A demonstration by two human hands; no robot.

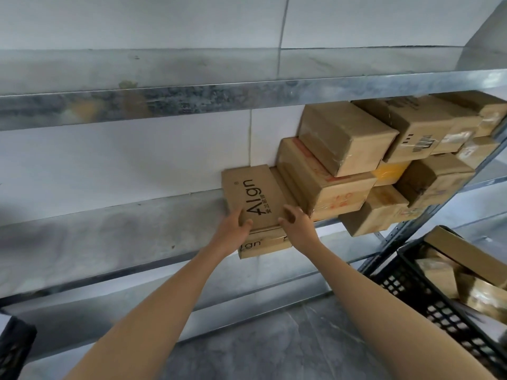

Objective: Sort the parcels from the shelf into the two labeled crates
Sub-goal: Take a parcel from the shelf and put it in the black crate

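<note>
A flat cardboard parcel printed "Align" point(253, 193) lies on the middle metal shelf point(109, 229), its near end sticking out past the shelf edge. My left hand point(233, 229) grips its near left corner and my right hand point(297, 226) grips its near right corner. To the right of it, several brown parcels point(345, 138) are stacked against the wall. A black crate point(428, 300) with parcels inside stands at the lower right. The corner of a second black crate point(13, 346) shows at the lower left.
An upper metal shelf point(192, 91) runs across above the parcels. The shelf's perforated upright point(395, 231) stands between the stack and the right crate. Grey floor point(274, 346) lies below, and a white wall is behind the shelves.
</note>
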